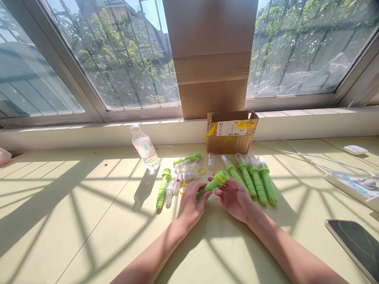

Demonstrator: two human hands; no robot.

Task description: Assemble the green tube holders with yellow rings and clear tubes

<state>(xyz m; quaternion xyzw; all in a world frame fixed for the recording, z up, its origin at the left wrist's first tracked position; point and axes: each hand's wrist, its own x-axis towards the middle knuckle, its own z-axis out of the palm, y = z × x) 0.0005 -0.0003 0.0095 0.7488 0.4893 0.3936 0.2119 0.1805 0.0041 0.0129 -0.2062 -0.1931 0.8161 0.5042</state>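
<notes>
My left hand (pixel 192 202) is wrapped round the handle of a green tube (pixel 212 185), which is tilted with its wide head up to the right. A yellow ring (pixel 221 178) sits round that head. Under and beside the head is my right hand (pixel 235 198), palm up with fingers curled loosely and apart. Several green tubes with clear caps (pixel 257 179) lie to the right. Left of my hands lie another green tube (pixel 162 191), small clear vials with white tops (pixel 169 194) and a loose yellow ring (pixel 183 189). A second loose ring (pixel 201 170) lies farther back.
An open cardboard box (pixel 231 138) stands at the back by the window sill. A water bottle (pixel 145 150) is upright at the back left. On the right are a power strip (pixel 352 187), white cables and a phone (pixel 355 244).
</notes>
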